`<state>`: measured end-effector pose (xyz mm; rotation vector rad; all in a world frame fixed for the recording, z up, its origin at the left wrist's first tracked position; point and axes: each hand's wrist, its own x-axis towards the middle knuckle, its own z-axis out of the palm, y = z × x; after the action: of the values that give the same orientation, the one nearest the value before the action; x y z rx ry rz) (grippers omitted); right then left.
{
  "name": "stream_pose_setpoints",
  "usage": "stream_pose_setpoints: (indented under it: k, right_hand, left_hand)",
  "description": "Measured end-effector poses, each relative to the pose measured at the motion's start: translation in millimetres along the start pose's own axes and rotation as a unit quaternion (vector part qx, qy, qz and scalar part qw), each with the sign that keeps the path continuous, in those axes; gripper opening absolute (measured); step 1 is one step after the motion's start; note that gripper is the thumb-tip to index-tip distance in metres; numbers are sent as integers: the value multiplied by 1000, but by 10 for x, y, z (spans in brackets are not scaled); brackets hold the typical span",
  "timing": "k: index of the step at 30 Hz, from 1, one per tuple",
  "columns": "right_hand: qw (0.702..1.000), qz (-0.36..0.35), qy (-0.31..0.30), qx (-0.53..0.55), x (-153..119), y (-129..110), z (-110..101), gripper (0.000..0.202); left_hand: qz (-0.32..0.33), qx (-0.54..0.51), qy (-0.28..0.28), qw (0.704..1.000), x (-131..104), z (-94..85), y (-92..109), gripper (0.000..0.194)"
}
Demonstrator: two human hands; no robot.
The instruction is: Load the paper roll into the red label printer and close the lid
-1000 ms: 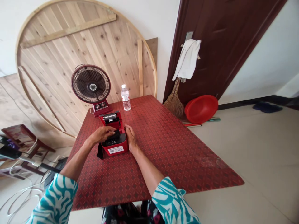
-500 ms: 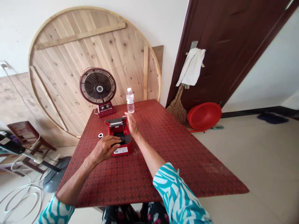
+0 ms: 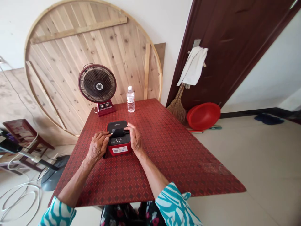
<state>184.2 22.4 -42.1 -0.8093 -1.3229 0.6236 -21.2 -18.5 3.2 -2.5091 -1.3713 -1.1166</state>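
Note:
A small red and black machine (image 3: 119, 141) rests on the red patterned table (image 3: 164, 150), its black lid down. My left hand (image 3: 97, 146) holds its left side, with fingertips at the lid's edge. On the right side, my right hand (image 3: 135, 139) grips the machine, its fingers bent over the top edge. A dark window shows in the middle of the lid, and a white label is on the red front. The small white roll is not visible now.
At the table's back are a dark red fan (image 3: 97, 84) and a clear water bottle (image 3: 130, 99). A round wooden board (image 3: 131, 47) leans on the wall. A broom (image 3: 177, 108) and red basin (image 3: 204, 116) are at right; a chair (image 3: 25, 135) and cables are at left.
The machine's raised lid has come down and covers the inside. My left hand has moved from the opening to the left side, while my right hand has come lower along the right side.

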Motion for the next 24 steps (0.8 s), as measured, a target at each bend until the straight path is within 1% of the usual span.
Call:
stream_pose_setpoints:
  k: [2,5,9,10,12,14,16,18,21,24]
  right_hand:
    - [1000,-10,-6,-4,-21,19,-20,46]
    - [1000,-10,-6,3,-53,24,-36,44]
    - [999,30,7,32,-81,46,-1,43]
    - [997,47,20,50,-84,71,16,43]
    - [989,91,61,100,-88,151,50,45]
    - [975,139,97,144,-98,254,74,50]
    - [967,173,105,154,-118,344,86,53]
    - [967,188,99,140,-145,395,93,54]
    - [969,196,81,124,-173,404,102,53]
    - [969,202,68,125,-179,393,104,50]
  left_hand:
    - [-1,9,7,1000,-45,41,-11,33]
    - [-16,19,0,1000,-58,60,-21,33]
    - [-33,-16,-14,999,-53,19,-18,33]
    - [-48,-35,-3,998,-68,7,-7,33]
    - [-110,-70,38,991,-124,-9,26,36]
    - [-186,-100,80,974,-198,-3,68,41]
    - [-247,-146,93,953,-258,19,108,45]
    - [-301,-214,76,926,-280,48,136,51]
    - [-370,-304,35,877,-240,74,155,63]
    - [-399,-371,22,839,-170,80,147,66]
